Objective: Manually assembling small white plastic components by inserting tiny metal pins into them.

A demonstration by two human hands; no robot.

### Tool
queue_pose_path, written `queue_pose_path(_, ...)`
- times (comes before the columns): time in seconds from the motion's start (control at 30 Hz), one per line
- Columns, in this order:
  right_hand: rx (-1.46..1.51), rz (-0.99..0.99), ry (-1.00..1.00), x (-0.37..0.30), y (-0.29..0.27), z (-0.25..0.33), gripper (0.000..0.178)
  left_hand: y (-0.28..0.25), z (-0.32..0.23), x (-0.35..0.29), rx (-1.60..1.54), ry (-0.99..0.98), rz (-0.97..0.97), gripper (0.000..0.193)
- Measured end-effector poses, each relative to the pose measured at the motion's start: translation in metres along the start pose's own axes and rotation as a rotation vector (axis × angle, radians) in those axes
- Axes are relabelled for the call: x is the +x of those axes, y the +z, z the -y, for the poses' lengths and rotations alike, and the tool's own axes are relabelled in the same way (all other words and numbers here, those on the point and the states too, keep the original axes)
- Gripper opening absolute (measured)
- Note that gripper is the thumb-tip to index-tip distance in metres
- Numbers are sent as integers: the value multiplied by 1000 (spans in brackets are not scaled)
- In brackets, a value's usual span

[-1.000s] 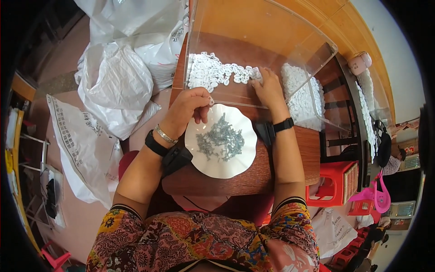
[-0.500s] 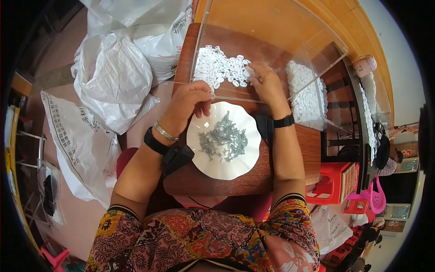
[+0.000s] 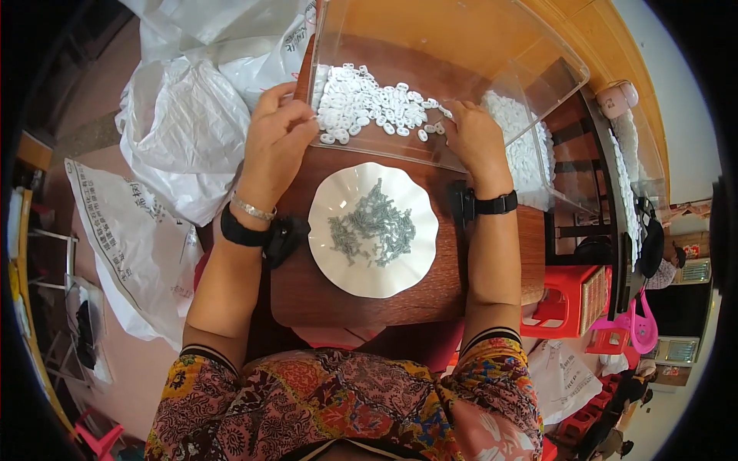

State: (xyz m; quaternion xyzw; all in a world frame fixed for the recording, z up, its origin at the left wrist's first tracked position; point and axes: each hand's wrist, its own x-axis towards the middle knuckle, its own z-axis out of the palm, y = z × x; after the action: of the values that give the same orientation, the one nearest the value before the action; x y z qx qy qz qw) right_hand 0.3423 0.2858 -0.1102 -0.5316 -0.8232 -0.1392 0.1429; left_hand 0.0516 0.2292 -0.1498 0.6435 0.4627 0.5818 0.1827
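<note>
My left hand (image 3: 278, 142) is at the left front corner of a clear plastic box (image 3: 384, 153). Its thumb and fingers are pinched together; what lies between the tips is too small to make out. Inside the box lies a spread of small white oval pieces with holes (image 3: 377, 106). At the right end of this spread, my right hand (image 3: 478, 142) has its fingertips closed on one tilted white oval piece (image 3: 445, 112). Nearer to me, a white plate with a wavy rim (image 3: 330, 276) holds a heap of small grey screw-like parts (image 3: 377, 223).
The box and plate rest on a brown wooden table (image 3: 361, 311). More white pieces (image 3: 530, 165) are heaped at the right. White sacks (image 3: 184, 131) stand at the left, and a red plastic stool (image 3: 565, 303) stands to the right. People sit far off at the lower right.
My left hand has moved left, from above the plate's rim to the box's left corner. My right hand has shifted slightly right, and a white piece now shows at its fingertips.
</note>
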Motion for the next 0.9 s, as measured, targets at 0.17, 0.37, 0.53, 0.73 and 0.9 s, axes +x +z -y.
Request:
queue_pose_path(0.17, -137, 130, -32, -11, 10, -15, 23, 8, 16, 9, 63, -62, 249, 14)
queue_pose_path(0.37, -174, 144, -192, -35, 3, -15, 23, 11, 21, 16, 183, -17, 194, 15)
queue_pose_path(0.53, -79, 156, -99, -50, -16, 7, 27, 5, 20, 7, 247, 74, 166, 16)
queue_pose_path(0.73, 161, 145, -63, -52, -62, 53, 25, -27, -15, -7, 279, 53, 210, 13)
queue_pose_path(0.9, 392, 279, -312, -58, -58, 97, 23, -25, -50, -12, 110, -16, 177, 13)
